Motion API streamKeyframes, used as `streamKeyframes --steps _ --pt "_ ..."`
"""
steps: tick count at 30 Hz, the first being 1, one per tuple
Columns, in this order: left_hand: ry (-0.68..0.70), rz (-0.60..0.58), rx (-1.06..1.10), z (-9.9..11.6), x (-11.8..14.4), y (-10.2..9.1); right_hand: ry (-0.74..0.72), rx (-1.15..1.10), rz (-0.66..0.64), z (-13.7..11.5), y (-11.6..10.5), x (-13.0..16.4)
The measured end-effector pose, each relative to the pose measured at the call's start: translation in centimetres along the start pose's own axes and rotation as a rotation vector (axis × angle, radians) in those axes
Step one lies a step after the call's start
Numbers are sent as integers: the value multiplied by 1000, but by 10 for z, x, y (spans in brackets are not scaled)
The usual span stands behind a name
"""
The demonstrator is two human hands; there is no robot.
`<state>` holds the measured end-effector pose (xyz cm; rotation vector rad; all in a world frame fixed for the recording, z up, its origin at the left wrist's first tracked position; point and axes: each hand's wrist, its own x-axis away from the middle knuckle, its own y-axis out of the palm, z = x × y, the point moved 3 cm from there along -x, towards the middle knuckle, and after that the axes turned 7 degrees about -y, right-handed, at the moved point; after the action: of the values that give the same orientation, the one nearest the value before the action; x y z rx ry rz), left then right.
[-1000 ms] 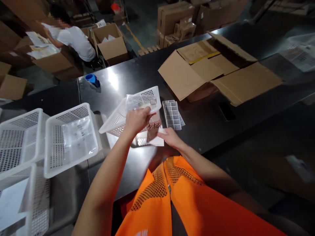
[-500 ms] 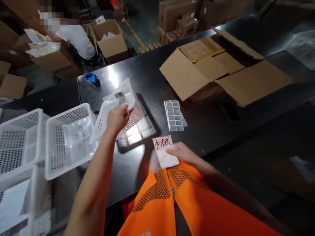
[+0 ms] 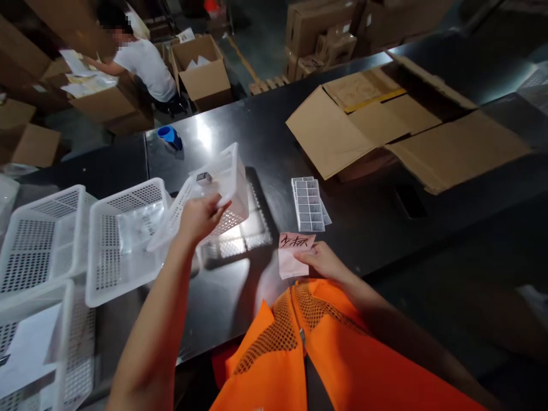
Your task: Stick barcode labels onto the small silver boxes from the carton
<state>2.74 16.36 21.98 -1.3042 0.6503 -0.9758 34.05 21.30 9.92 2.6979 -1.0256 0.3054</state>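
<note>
At centre frame, my left hand (image 3: 199, 217) grips a white perforated plastic basket (image 3: 218, 194) by its near rim, fingers closed over the edge together with a clear plastic bag (image 3: 205, 181) that lies against it; the basket is tilted, lifted off the black table (image 3: 363, 222), its lower end leaning over the rim of a second white basket (image 3: 124, 240) at left of frame. Just right of centre and lower, my right hand (image 3: 323, 261) pinches a pale pink paper slip (image 3: 293, 254) with dark handwritten characters, thumb on top, the slip lying flat on the table near its front edge. Above the slip, apart from it, rests a fanned stack of label sheets (image 3: 309, 202). A flattened cardboard box (image 3: 385, 123) spreads across the upper right of the frame. A blue tape roll (image 3: 170, 136) sits on the table at upper centre-left. More white baskets (image 3: 38, 245) fill the left edge. At upper left, another person in a white shirt (image 3: 148, 68) bends among open cartons (image 3: 201, 77). My orange mesh vest (image 3: 299, 354) fills the bottom of the frame.
</note>
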Motion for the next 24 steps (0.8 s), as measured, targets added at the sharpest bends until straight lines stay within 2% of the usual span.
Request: streamKeyframes --steps 2,5,8,10,12,14,16,18,20,21,24 --pt "11 -60 9 13 14 26 -53 -21 50 -10 0 -2" --pt "-11 -209 145 34 38 80 -147 -17 62 -24 7 -4" --pt "-47 -270 269 47 60 126 -355 150 52 -34 14 -3" --pt "-80 -287 400 48 73 142 -483 290 111 -36 14 1" --pt "-122 -292 576 46 87 145 -673 469 189 -39 12 6" --pt "-167 -302 754 44 106 138 -961 683 236 -45 13 13" --pt "-220 -361 978 46 126 129 -1213 850 244 -51 20 19" --pt "-292 -409 1277 51 145 120 -1290 874 231 -55 28 21" --pt "-398 -376 1550 56 158 117 -1301 856 197 -57 37 20" --pt "-456 -332 1634 57 164 117 -1304 848 178 -58 41 20" --pt "-591 -203 1710 52 181 122 -1329 875 81 -57 54 18"
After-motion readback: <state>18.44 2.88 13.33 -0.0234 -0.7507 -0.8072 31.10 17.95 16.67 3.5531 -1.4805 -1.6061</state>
